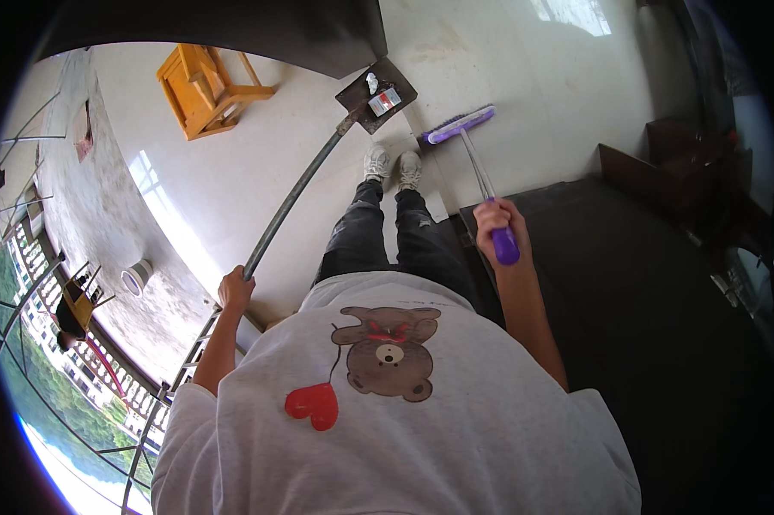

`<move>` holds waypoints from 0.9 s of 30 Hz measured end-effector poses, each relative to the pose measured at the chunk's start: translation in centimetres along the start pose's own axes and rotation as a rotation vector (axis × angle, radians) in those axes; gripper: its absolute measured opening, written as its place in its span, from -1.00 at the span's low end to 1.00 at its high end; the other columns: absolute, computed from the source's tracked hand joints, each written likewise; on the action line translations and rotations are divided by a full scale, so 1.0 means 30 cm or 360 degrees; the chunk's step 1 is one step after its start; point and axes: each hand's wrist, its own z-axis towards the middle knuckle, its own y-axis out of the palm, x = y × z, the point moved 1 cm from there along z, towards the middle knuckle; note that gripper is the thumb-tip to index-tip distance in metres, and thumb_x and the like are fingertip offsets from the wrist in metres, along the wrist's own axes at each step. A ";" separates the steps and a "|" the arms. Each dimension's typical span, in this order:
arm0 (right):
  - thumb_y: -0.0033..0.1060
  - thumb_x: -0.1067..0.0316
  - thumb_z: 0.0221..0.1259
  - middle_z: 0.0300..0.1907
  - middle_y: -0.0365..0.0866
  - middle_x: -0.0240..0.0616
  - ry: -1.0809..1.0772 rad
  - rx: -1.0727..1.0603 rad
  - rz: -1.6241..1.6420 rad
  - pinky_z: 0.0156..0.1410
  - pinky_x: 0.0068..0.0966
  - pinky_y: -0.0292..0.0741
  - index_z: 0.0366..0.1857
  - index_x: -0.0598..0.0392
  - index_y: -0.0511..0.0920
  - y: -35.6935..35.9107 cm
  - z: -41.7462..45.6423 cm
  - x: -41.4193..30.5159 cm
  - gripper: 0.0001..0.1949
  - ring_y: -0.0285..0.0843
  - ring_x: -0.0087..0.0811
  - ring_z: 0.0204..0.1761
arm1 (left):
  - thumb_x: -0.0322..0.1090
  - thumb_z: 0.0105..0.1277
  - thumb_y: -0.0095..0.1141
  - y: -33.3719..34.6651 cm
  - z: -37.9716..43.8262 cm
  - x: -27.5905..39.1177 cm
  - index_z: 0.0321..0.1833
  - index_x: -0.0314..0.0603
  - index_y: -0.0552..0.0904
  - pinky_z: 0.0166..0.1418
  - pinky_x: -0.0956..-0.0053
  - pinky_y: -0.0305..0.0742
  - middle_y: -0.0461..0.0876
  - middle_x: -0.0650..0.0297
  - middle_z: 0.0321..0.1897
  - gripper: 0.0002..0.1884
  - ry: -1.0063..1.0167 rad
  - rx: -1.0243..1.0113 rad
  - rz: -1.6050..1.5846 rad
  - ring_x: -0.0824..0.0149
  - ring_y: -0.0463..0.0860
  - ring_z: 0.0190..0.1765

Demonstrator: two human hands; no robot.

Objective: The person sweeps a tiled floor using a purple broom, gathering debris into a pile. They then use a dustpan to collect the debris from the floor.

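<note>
My left hand [236, 290] grips the end of a long grey metal handle. It runs to a dark, flat dustpan [369, 123] beyond my feet. In the pan lie a red and white packet [384, 101], a crumpled white piece [372, 82] and dark debris. My right hand [501, 230] is closed around the purple grip of a brush [462, 124] with a metal stem and a purple and white head. Its dark bristles are at the pale floor, to the right of the dustpan and apart from it.
A wooden chair [210, 90] stands at the upper left. A large dark panel [232, 29] borders the top, and a dark surface [593, 290] lies to my right. Further left are a white bucket [137, 277], a ladder [197, 347] and a person [69, 318] by a balustrade.
</note>
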 end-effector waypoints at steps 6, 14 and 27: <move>-0.06 0.44 0.20 -0.52 0.34 -0.38 -0.0336 0.0890 -0.1399 -0.61 -0.69 0.29 -0.02 -0.07 0.31 -0.014 -0.290 0.024 -0.72 0.24 -0.69 -0.63 | -0.17 0.03 0.13 0.016 -0.054 -0.018 -0.36 -0.11 0.53 -0.23 0.15 0.46 0.62 0.06 -0.49 -0.79 -0.0051 -0.0035 -0.0015 0.00 0.61 -0.32; -0.02 0.40 0.20 -0.47 0.37 -0.35 0.0163 0.1146 -0.2372 -0.65 -0.77 0.26 0.09 -0.06 0.21 0.233 -0.268 -0.260 -0.62 0.22 -0.73 -0.64 | -0.19 0.01 0.16 0.029 -0.125 -0.029 -0.42 -0.11 0.53 -0.31 0.17 0.44 0.59 0.08 -0.55 -0.81 -0.0068 0.0061 -0.0013 0.02 0.59 -0.38; -0.01 0.32 0.23 -0.44 0.37 -0.32 0.0013 0.1090 -0.2728 -0.64 -0.83 0.33 -0.09 0.01 0.24 0.524 -0.075 -0.480 -0.76 0.28 -0.76 -0.61 | -0.20 0.01 0.15 0.025 -0.126 -0.006 -0.39 -0.10 0.55 -0.24 0.15 0.46 0.62 0.07 -0.52 -0.82 -0.0096 0.0000 0.0039 0.02 0.61 -0.34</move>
